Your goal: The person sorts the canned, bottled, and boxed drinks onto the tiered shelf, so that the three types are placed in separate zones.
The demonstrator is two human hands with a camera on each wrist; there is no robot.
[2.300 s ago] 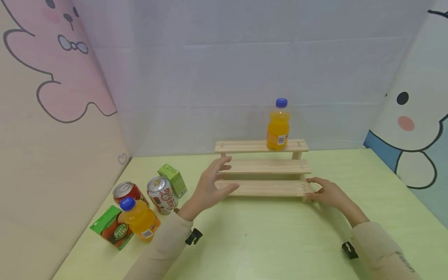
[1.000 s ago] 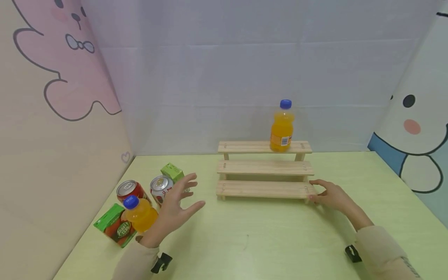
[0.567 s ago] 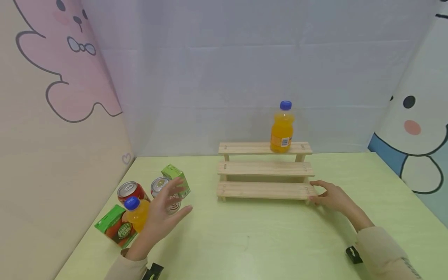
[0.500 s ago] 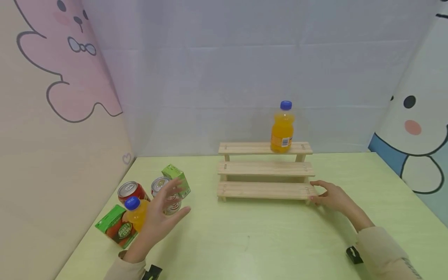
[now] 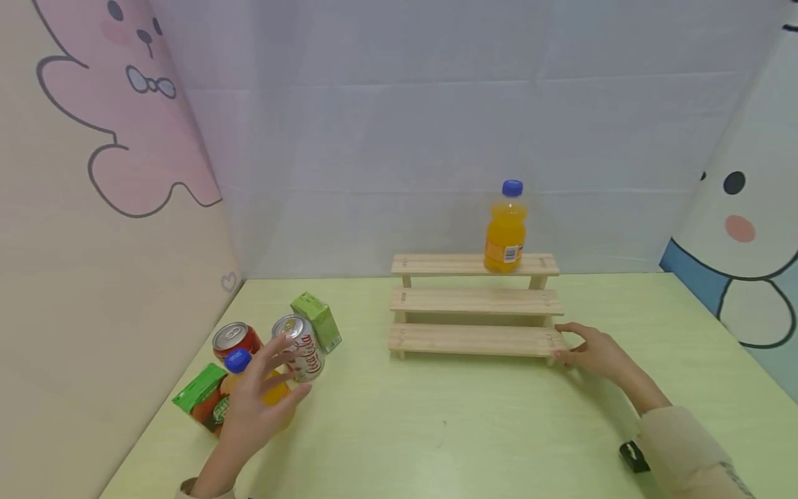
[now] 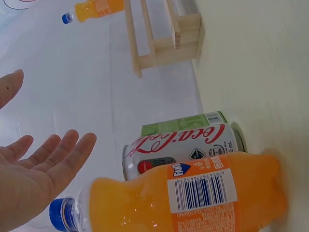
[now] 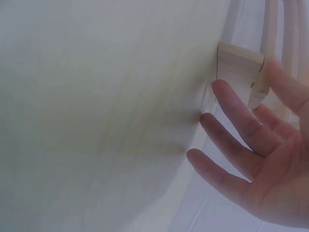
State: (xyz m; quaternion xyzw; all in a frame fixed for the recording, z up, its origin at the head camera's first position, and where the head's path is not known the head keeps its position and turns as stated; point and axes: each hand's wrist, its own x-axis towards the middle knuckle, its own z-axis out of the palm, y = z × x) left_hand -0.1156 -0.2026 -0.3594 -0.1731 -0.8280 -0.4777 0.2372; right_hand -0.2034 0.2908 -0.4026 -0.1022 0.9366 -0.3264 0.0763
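Observation:
My left hand (image 5: 255, 409) hovers at the orange Fanta bottle (image 6: 130, 205) on the left of the table, fingers spread and thumb apart. In the left wrist view its fingers are beside the blue cap, and no grip shows. From the head, the hand covers part of that bottle. My right hand (image 5: 595, 353) pinches the right end of the lowest board of the three-step wooden shelf (image 5: 476, 338) between thumb and forefinger; the other fingers (image 7: 231, 137) stretch out loosely. A second orange bottle (image 5: 506, 235) stands upright on the top step, right of centre.
Close to the left hand stand a silver Coca-Cola can (image 5: 302, 350), a red can (image 5: 235, 338), a green carton (image 5: 316, 321) and a green-and-red juice box (image 5: 202, 398). A printed wall (image 5: 125, 277) borders the table's left side.
My left hand has moved from beside the shelf, left and toward me, to the nearer orange bottle. The right hand stays at the shelf's end; the view shifts slightly.

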